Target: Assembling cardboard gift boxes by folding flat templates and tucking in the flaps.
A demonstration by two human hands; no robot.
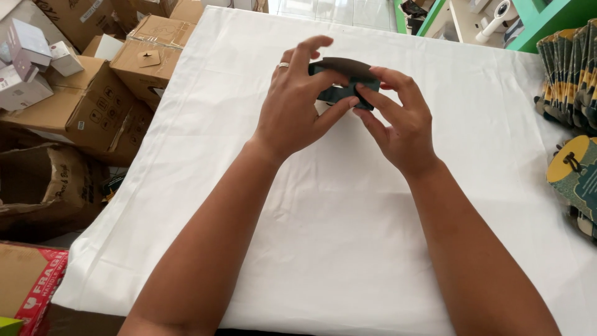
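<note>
Both my hands hold one small dark green card piece (346, 81) with a curved top edge, above the white cloth-covered table (336, 236). My left hand (298, 106), with a ring on one finger, pinches its left side between thumb and fingers. My right hand (398, 121) grips its right side with thumb and forefinger. Most of the piece is hidden behind my fingers.
A stack of similar dark green and yellow card pieces (569, 68) stands at the table's right edge, with a folded yellow-topped one (575, 168) below it. Brown cardboard boxes (87, 106) and small white boxes (25, 62) crowd the floor on the left.
</note>
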